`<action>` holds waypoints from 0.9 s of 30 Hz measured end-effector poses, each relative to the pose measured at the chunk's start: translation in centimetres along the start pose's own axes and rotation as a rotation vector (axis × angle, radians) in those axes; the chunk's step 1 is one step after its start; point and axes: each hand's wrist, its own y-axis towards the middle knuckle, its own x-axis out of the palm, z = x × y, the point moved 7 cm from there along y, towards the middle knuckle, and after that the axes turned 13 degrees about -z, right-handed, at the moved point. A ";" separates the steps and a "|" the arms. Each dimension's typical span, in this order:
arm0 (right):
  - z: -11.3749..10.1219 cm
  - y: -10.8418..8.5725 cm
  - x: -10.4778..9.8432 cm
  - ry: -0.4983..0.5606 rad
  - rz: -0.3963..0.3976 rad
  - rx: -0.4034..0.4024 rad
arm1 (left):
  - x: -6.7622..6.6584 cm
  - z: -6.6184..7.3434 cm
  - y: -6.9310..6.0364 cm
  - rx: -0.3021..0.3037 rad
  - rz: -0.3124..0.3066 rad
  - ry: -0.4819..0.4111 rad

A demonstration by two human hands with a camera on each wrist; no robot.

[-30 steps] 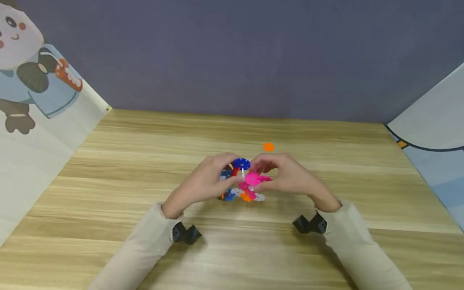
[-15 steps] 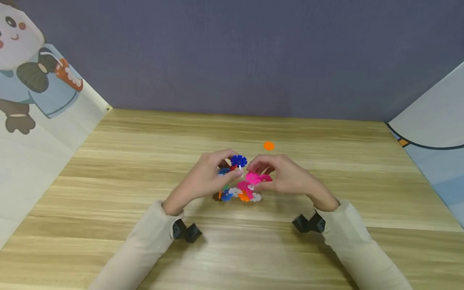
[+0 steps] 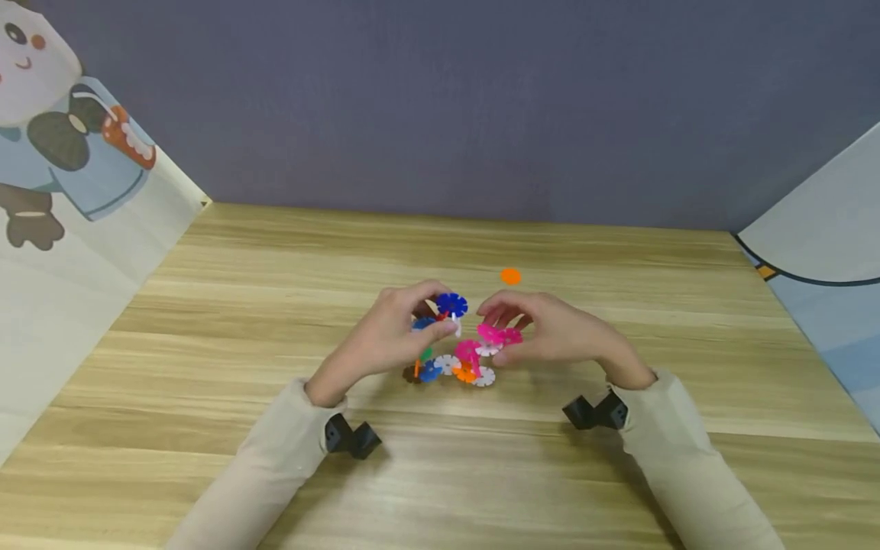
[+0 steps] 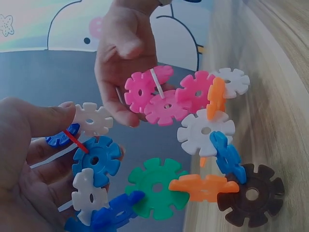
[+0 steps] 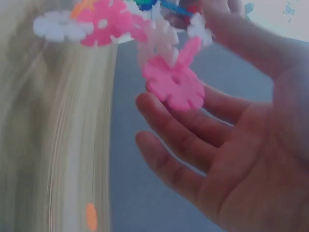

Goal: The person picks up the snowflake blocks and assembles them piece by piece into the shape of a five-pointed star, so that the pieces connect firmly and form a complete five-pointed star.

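A linked chain of notched interlocking plastic discs forms a curve between the hands. My left hand grips its left end, where a dark blue disc, a red disc seen edge-on and a white disc join. The chain runs down through a green disc, a brown disc near the table, and orange, blue and white discs. At the other end, pink discs stand beside my right hand. Its fingers are spread loosely behind a pink disc, with the thumb apart from it in the left wrist view.
A loose orange disc lies on the wooden table, beyond the right hand. A dark grey panel rises at the back, with printed panels on both sides.
My right hand has loosened from the pink discs and drawn slightly right. Those discs now tilt rightward, showing a white disc beneath. My left hand and its chain end have shifted slightly left and up.
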 end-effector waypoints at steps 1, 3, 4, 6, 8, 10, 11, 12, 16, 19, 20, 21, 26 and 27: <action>0.4 0.0 -0.3 0.015 0.002 0.007 | 0.0 0.0 0.0 0.002 -0.001 -0.004; 1.4 -0.1 -1.2 0.039 0.035 0.030 | -0.1 0.0 0.0 0.006 0.000 -0.005; 2.1 0.0 -1.7 0.040 0.068 0.045 | -0.1 0.0 0.0 0.010 -0.001 -0.011; 3.6 0.1 -2.9 0.010 0.139 0.102 | 0.0 -0.1 0.0 0.010 -0.010 -0.018; 5.3 0.3 -3.9 -0.040 0.197 0.181 | 0.1 0.0 0.0 0.011 -0.022 -0.020; 6.8 0.7 -4.5 -0.091 0.214 0.260 | 0.3 -0.1 0.0 0.012 -0.037 -0.025; 7.5 0.9 -4.7 -0.107 0.205 0.290 | 0.3 -0.1 0.0 0.007 -0.043 -0.025; 8.0 1.1 -4.8 -0.125 0.195 0.309 | 0.3 -0.1 0.1 0.003 -0.047 -0.024; 9.4 2.1 -4.9 -0.198 0.150 0.316 | 0.2 -0.2 0.1 -0.019 -0.043 -0.011; 10.0 2.6 -4.6 -0.220 0.142 0.316 | 0.1 -0.4 0.1 -0.041 -0.035 0.000; 10.2 2.6 -4.5 -0.215 0.143 0.317 | 0.1 -0.4 0.1 -0.048 -0.033 0.000; 10.3 2.7 -4.4 -0.205 0.146 0.326 | 0.0 -0.5 0.1 -0.058 -0.030 -0.001; 10.5 3.3 -4.3 -0.223 0.158 0.340 | -0.2 -0.9 0.1 -0.108 -0.014 -0.014; 10.4 3.5 -4.3 -0.235 0.158 0.334 | -0.2 -1.0 0.1 -0.115 -0.009 -0.016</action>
